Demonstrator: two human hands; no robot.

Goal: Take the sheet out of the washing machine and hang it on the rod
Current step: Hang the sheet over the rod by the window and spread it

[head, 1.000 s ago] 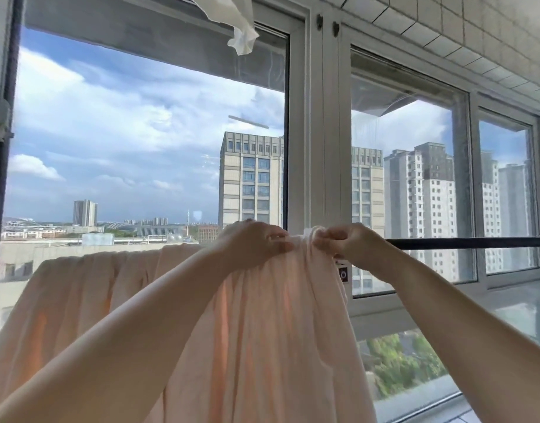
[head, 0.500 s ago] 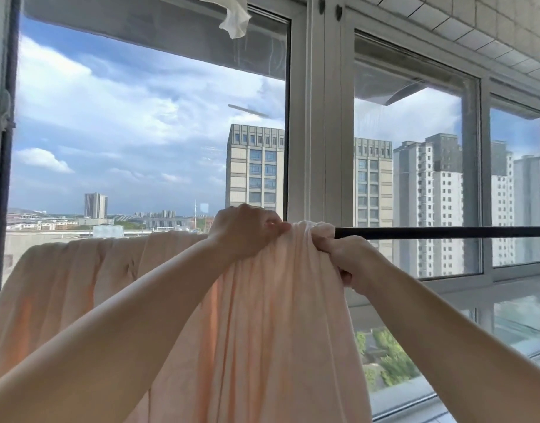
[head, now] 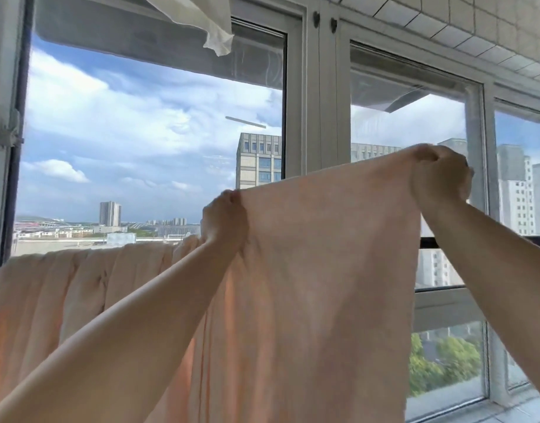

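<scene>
Peach sheet (head: 317,270) now stretched wide above rod (head: 482,241) (both hands' grip clenched on its edge).

bare rod (head: 488,241) free to the right, sheet (head: 308,270) covering its left stretch

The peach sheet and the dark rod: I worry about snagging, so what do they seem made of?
The peach sheet looks like thin, soft woven cloth, perhaps cotton: matte, light glows through it, it drapes in folds. The dark rod looks like smooth black-coated metal or plastic: straight, even, slightly glossy.
</scene>
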